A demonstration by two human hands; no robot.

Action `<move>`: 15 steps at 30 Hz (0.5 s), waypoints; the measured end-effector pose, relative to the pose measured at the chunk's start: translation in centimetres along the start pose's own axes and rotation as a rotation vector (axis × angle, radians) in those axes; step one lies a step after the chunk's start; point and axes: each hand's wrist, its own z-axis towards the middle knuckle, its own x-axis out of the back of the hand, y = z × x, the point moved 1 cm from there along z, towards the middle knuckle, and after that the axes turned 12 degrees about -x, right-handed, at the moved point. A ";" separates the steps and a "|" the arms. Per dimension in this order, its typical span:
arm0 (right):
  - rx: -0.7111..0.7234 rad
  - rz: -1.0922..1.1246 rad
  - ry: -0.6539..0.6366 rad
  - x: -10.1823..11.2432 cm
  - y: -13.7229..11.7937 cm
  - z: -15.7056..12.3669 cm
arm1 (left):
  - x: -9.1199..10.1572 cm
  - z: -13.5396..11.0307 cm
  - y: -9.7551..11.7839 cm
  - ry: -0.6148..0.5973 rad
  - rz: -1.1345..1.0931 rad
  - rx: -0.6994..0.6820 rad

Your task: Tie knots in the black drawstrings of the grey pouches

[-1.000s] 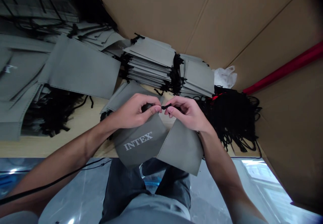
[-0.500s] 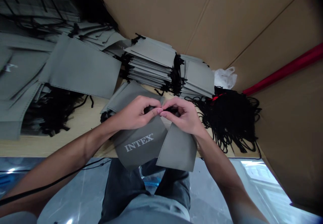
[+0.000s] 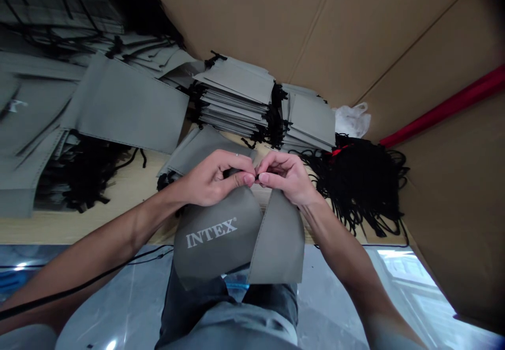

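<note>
My left hand point(image 3: 219, 179) and my right hand point(image 3: 290, 179) meet over the table's front edge, thumb and forefinger of each pinched together. A short bit of black cord point(image 3: 257, 177) shows between their fingertips; most of it is hidden by the fingers. Beneath my left hand hangs a grey drawstring bag point(image 3: 216, 258) with white INTEX lettering. A plain grey stitched panel point(image 3: 278, 239) hangs below my right hand. Whether it belongs to the same bag I cannot tell. Both hang past the table edge, above my lap.
Stacked grey bags point(image 3: 236, 84) with black cords stand behind my hands, beside a second stack point(image 3: 313, 116). A bundle of black cords point(image 3: 359, 187) lies to the right, near a clear plastic bag point(image 3: 352, 120). More grey bags point(image 3: 126, 102) cover the left. Cardboard walls point(image 3: 276, 18) enclose the back and right.
The lettered bag and the plain panel hang a little lower and straighter. My fingertips have shifted slightly down and right, and black cord now shows between them.
</note>
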 end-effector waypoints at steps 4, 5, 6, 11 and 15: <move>0.009 0.010 -0.017 0.3 -0.2 0.0 | 0.2 0.1 0.2 -0.004 0.019 0.022; 0.018 -0.009 -0.012 0.4 -0.4 0.0 | 0.3 0.1 0.3 -0.015 0.043 0.043; 0.026 -0.032 -0.006 0.6 -0.7 -0.1 | 0.5 0.2 0.3 -0.023 0.072 0.073; 0.056 -0.153 0.055 1.6 -1.5 -0.6 | 0.8 0.3 -0.3 -0.010 0.189 0.197; 0.060 -0.193 0.115 2.1 -1.0 -0.4 | 0.7 0.2 -1.2 0.055 0.283 0.166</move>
